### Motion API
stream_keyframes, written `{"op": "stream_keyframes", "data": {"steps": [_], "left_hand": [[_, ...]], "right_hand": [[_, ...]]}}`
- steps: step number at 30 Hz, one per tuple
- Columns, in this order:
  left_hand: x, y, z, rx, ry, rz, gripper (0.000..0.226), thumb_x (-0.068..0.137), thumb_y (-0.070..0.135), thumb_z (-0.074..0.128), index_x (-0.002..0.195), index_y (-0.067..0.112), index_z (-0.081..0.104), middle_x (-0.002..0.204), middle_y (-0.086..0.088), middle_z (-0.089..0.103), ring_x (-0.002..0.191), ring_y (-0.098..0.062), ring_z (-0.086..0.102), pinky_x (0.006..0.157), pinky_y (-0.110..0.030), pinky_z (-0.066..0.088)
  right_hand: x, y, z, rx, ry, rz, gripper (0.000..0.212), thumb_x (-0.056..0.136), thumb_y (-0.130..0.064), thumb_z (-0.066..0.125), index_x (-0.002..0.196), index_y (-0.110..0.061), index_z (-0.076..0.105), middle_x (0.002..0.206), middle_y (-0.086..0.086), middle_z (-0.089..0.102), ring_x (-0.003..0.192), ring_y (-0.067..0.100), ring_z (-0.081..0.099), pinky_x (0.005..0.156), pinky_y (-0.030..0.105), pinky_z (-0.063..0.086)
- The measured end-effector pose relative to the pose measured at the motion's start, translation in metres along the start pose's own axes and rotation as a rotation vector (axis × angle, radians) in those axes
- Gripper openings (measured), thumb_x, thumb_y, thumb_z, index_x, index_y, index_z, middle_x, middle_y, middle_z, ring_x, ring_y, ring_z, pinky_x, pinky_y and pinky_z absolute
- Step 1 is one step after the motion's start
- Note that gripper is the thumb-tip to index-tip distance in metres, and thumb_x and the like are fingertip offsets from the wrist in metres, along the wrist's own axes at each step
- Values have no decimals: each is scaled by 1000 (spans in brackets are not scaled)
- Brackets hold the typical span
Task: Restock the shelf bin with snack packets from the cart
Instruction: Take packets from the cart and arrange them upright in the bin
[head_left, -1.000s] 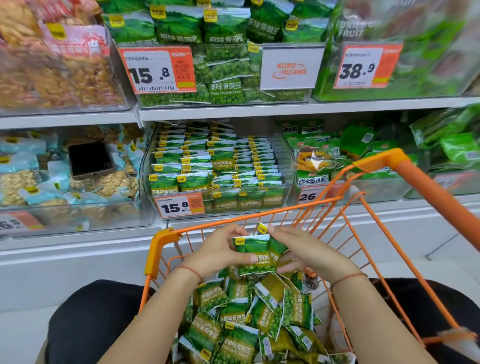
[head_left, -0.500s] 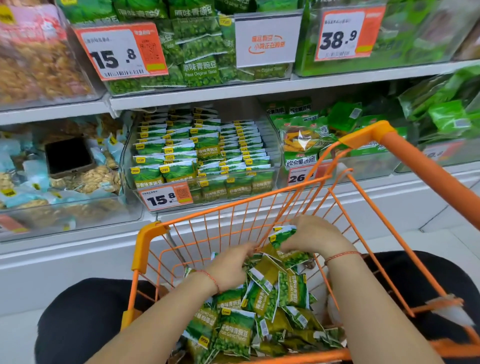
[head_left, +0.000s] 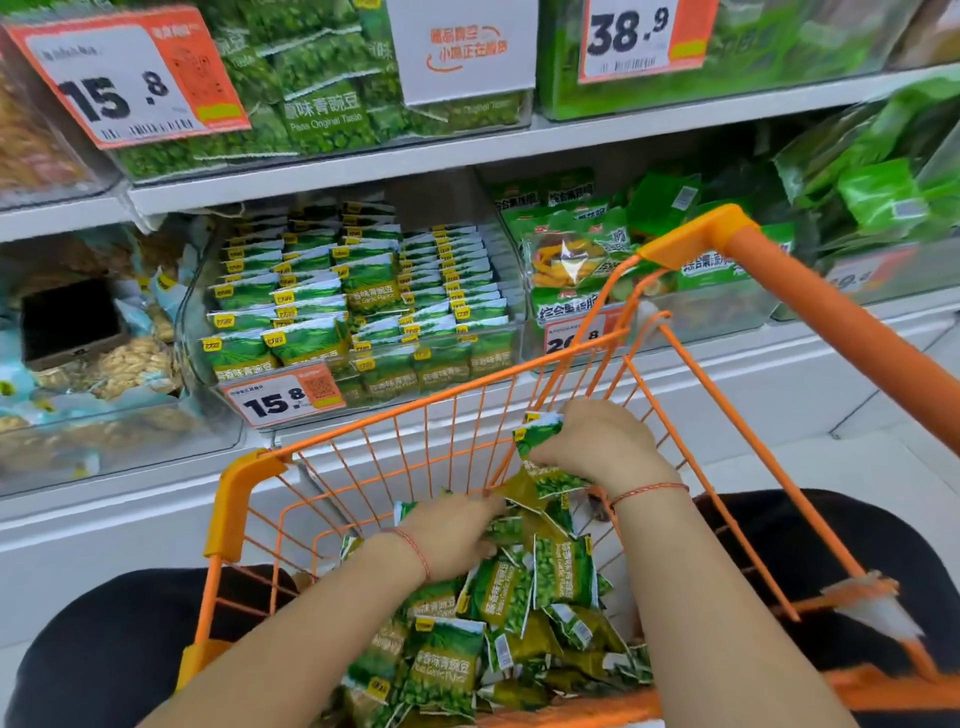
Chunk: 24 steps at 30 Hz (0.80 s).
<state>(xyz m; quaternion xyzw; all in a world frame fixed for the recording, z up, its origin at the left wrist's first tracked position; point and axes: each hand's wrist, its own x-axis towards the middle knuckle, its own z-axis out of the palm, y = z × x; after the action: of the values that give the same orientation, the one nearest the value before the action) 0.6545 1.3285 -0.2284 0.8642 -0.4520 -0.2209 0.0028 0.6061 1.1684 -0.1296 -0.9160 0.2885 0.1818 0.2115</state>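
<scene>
Inside the cart (head_left: 249, 478), the right hand (head_left: 597, 441) grips gathered packets (head_left: 540, 436) while the left hand (head_left: 457, 530), its grip hidden, digs for more to restock the bin (head_left: 363, 312).

Two hands (head_left: 597, 447), one cart (head_left: 249, 499), four price tags (head_left: 283, 397).

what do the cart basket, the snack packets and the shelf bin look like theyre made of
Cart basket: thin wire, likely metal with a matte orange coating, and thicker moulded corner pieces that look plastic.
Snack packets: glossy printed film, plastic or foil laminate; they crinkle, catch highlights and have crimped edges.
Shelf bin: clear rigid plastic, probably acrylic; the stacked packets show through its walls, with faint glare.
</scene>
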Motion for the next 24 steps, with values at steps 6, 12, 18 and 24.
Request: {"op": "stream_keyframes", "data": {"steps": [6,12,18,24], "left_hand": [[-41,-30,-53,-796,222,-175,46,79,25,76,119,17,52,111,5,51,106,-11,52,83,-21,40],[-58,-30,-67,-1374,383,-101,39,67,25,74,75,16,37,54,7,23,46,-7,37,48,-17,41],[-64,-26,-69,-1584,309,11,52,73,10,79,116,21,52,84,-1,68,79,-17,66,73,-36,55],[-68,-29,-77,-1925,499,86,45,69,-7,70,105,17,58,94,-9,68,86,-22,67,80,-38,56]], "right_hand": [[-2,-2,-6,170,79,-8,75,77,-50,73,132,-10,42,123,8,56,111,28,54,78,35,47],[-6,-5,-4,482,29,-106,87,78,-51,71,144,-8,34,139,8,47,119,25,50,89,34,44],[-15,-9,-3,474,-125,-174,85,79,-48,71,146,-13,31,125,7,46,88,22,61,66,31,47],[-27,-19,-2,849,55,-390,26,82,-31,72,103,-27,58,83,0,58,69,10,62,67,39,58]]}}
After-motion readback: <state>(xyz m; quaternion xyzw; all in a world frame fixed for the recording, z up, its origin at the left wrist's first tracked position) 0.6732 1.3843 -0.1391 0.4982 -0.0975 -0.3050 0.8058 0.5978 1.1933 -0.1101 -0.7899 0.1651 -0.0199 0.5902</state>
